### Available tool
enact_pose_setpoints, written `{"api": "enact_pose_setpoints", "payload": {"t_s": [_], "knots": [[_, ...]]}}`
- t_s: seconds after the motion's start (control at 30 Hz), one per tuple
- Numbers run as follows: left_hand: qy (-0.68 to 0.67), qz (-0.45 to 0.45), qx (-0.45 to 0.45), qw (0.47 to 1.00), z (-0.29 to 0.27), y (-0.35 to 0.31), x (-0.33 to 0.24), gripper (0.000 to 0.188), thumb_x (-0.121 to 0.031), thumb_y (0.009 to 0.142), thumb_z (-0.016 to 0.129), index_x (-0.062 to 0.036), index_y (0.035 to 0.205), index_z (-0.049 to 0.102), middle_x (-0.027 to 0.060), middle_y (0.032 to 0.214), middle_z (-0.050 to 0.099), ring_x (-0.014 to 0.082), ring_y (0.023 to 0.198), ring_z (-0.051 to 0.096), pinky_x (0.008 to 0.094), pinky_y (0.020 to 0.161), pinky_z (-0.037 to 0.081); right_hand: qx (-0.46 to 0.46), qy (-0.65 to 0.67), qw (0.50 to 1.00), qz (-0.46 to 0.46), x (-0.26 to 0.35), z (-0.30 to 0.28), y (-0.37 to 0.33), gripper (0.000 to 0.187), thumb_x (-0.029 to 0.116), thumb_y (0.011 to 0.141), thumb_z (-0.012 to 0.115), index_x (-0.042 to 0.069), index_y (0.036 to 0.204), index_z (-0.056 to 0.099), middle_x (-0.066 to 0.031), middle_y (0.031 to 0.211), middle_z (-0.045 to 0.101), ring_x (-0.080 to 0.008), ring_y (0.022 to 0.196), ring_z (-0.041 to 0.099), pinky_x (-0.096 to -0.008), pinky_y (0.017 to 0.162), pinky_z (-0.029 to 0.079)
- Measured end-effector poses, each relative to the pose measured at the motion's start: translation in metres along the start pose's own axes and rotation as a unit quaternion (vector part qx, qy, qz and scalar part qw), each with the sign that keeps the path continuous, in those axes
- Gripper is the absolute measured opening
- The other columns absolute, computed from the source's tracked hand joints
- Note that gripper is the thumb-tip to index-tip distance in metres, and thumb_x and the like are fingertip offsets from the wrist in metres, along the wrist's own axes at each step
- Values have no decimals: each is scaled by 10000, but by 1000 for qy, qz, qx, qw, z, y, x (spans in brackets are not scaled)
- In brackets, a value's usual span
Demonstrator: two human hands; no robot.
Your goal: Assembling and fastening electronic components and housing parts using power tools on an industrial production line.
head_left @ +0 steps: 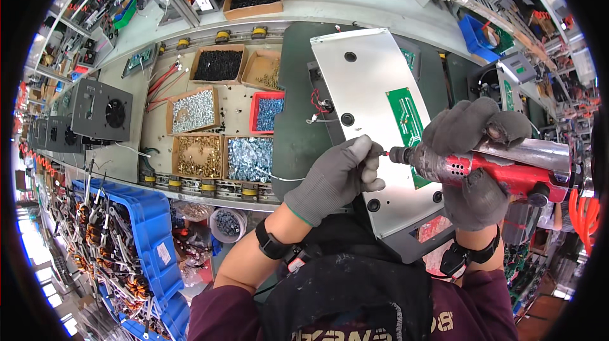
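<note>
My right hand [458,130], in a grey glove, is wrapped around a red and silver power screwdriver [507,175]. The tool lies level, its bit pointing left. At the bit's tip my gloved left hand [339,177] has thumb and fingers pinched together; what they hold is too small to make out. Beneath both hands slants a silver metal panel [365,87] with black round feet. A green circuit board [403,112] lies on the panel's right part, partly covered by the screwdriver.
Left of the panel stand boxes of silver screws [192,111], brass parts [198,156], black screws [217,64] and a red bin [257,112]. Dark fan housings [101,109] line the far left. A blue crate [155,246] of wired parts sits lower left. An orange coiled hose [583,217] hangs right.
</note>
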State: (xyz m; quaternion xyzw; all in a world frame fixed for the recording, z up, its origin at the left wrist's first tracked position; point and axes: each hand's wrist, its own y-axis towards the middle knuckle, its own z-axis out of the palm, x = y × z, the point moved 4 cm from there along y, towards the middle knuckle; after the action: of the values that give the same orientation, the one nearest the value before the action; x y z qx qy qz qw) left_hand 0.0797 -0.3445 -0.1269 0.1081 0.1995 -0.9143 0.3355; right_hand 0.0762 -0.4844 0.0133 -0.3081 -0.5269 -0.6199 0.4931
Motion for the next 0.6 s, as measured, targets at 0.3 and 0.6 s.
{"api": "enact_pose_setpoints", "payload": {"t_s": [0.3,0.6], "knots": [[36,43,15,998,-7,0,-1,415,-460,910,547,-50,944,501,13,759,452,111,637,439,345,703,471,30,-75,994,-73,2,12,13,385,279,794,725,146,1062,483,-23,740,455,-147,615,465,-299,515,403],[176,92,5,980,-1,-5,-2,510,-535,906,504,-27,934,485,19,723,420,110,585,408,310,644,476,25,-75,997,-19,-1,6,5,469,293,769,755,122,1096,466,-39,811,467,-158,691,479,-311,585,415]]}}
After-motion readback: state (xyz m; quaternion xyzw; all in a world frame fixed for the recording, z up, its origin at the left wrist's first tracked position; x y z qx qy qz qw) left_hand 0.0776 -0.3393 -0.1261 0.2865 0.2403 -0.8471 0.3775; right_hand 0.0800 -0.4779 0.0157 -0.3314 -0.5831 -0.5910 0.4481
